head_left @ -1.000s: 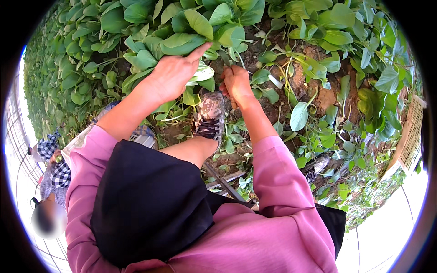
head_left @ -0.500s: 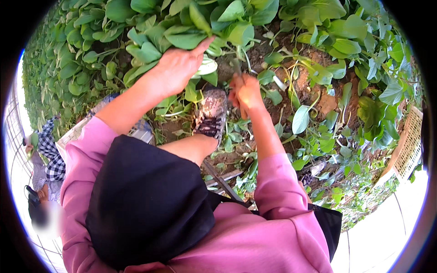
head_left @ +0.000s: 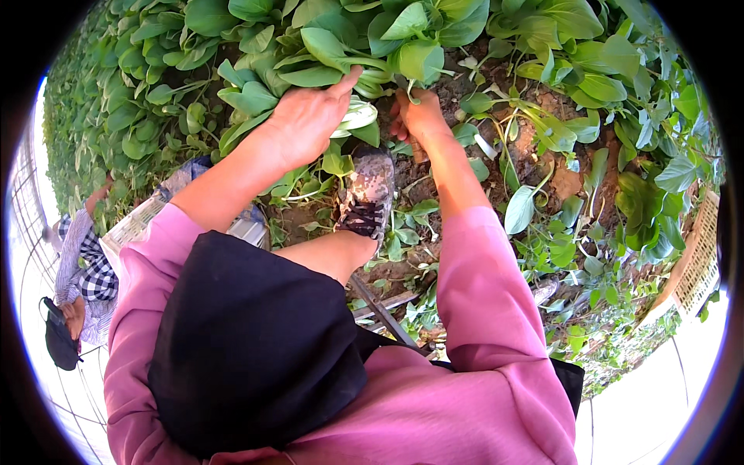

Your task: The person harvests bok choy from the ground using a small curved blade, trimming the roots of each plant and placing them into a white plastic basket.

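My left hand [head_left: 306, 124] is closed around bok choy, its index finger stretched along the leaves. A bok choy head [head_left: 358, 116] with a pale green stalk base pokes out beneath the palm. My right hand [head_left: 421, 116] is closed on a small knife [head_left: 419, 152], whose handle end shows below the fist; the blade is mostly hidden by the hand and leaves. It is low by the soil, close to the pale stalks of a standing bok choy [head_left: 374, 77] just right of my left fingertips.
Dense bok choy [head_left: 132, 116] fills the far left. My shoe [head_left: 368, 190] stands on the soil between my hands. Plastic crates stand at left [head_left: 139, 225] and right [head_left: 695, 260]. Another person [head_left: 81, 287] bends at the far left. Loose leaves [head_left: 521, 208] litter the right.
My right hand has moved forward with the knife to the base of the standing bok choy. My left hand stays nearly in place. The person at the left has shifted, with an arm reaching forward.
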`<move>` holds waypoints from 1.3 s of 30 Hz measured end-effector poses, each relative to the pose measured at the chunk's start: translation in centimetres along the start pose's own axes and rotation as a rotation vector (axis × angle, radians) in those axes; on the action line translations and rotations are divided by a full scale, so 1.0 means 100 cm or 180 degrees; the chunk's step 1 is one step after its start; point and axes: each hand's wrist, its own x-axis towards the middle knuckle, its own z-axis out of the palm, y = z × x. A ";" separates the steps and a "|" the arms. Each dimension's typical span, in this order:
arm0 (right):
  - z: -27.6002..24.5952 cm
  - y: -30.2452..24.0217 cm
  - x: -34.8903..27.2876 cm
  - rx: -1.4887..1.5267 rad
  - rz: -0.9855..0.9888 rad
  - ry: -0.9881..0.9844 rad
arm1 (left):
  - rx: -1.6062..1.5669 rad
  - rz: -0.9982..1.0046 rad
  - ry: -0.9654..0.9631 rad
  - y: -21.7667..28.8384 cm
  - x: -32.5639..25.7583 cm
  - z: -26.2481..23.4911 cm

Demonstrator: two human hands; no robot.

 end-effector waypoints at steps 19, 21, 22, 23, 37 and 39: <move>-0.004 0.009 -0.044 0.0221 0.0061 0.0403 | -0.0333 -0.0244 -0.0052 0.018 -0.020 0.012; -0.008 0.010 -0.035 0.0393 0.0145 0.0171 | -0.0385 -0.0315 -0.0168 0.019 -0.019 0.010; -0.009 0.008 -0.030 0.0487 0.0182 0.0056 | -0.0439 -0.0376 -0.0338 0.021 -0.018 0.004; -0.010 0.006 -0.024 0.0410 0.0227 0.0003 | -0.0491 -0.0439 -0.0509 0.022 -0.017 0.001; -0.022 0.043 -0.085 0.0003 0.0687 -0.0016 | -0.0815 -0.0205 -0.0220 0.028 -0.035 0.005; -0.032 0.061 -0.090 0.0498 0.0142 0.0303 | -0.1143 -0.0131 -0.0230 0.039 -0.043 -0.012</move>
